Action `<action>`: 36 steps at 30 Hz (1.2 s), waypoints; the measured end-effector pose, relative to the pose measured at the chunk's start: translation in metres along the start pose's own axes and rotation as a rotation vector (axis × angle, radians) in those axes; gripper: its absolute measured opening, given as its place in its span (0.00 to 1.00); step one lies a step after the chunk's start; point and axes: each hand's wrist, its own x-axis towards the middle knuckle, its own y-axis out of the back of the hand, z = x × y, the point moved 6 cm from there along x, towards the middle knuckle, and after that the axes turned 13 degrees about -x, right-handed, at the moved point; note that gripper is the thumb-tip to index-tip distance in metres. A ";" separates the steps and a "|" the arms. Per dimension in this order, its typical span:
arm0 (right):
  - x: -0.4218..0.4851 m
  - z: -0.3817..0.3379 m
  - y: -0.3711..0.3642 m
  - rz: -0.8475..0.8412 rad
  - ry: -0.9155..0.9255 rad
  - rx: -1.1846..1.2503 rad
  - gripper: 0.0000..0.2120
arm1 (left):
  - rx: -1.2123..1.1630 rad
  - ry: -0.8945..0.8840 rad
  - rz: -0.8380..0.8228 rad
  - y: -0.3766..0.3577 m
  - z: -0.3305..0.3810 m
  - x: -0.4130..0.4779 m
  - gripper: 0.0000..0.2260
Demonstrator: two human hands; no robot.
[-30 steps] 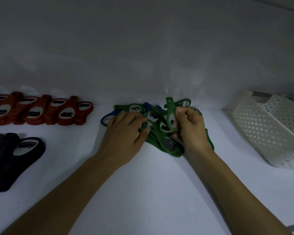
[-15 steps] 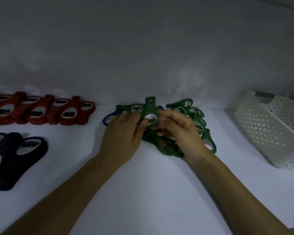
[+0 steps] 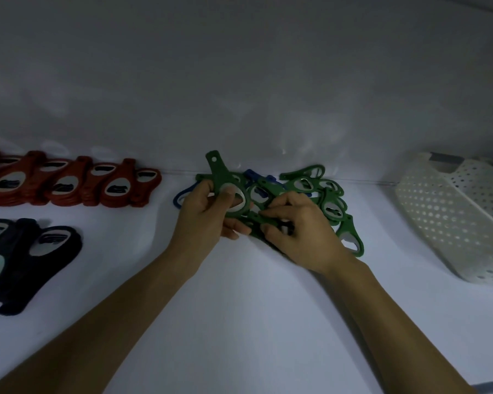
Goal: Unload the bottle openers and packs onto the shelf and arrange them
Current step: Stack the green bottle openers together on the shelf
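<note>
A loose heap of green bottle openers (image 3: 329, 200) lies at the back of the white shelf (image 3: 239, 322), with a few blue openers (image 3: 180, 196) mixed in. My left hand (image 3: 204, 220) grips one green opener (image 3: 225, 183) upright, handle pointing up, thumb through its ring. My right hand (image 3: 302, 231) pinches another green opener (image 3: 256, 218) at the front of the heap, just right of the left hand. A row of red openers (image 3: 69, 183) lines the back left. Dark navy openers (image 3: 34, 251) lie in front of them.
A white perforated basket (image 3: 453, 217) rests tipped on the shelf at the right. The shelf's back wall rises directly behind the heap. Bare shelf surface stretches in front of my forearms.
My left hand has taken over the upright green opener and shifted it left. My right hand let go of it and dropped onto another green opener in the heap.
</note>
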 end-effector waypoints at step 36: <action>-0.002 0.032 0.004 0.122 -0.345 -0.022 0.15 | 0.227 -0.105 -0.218 -0.016 -0.005 -0.009 0.10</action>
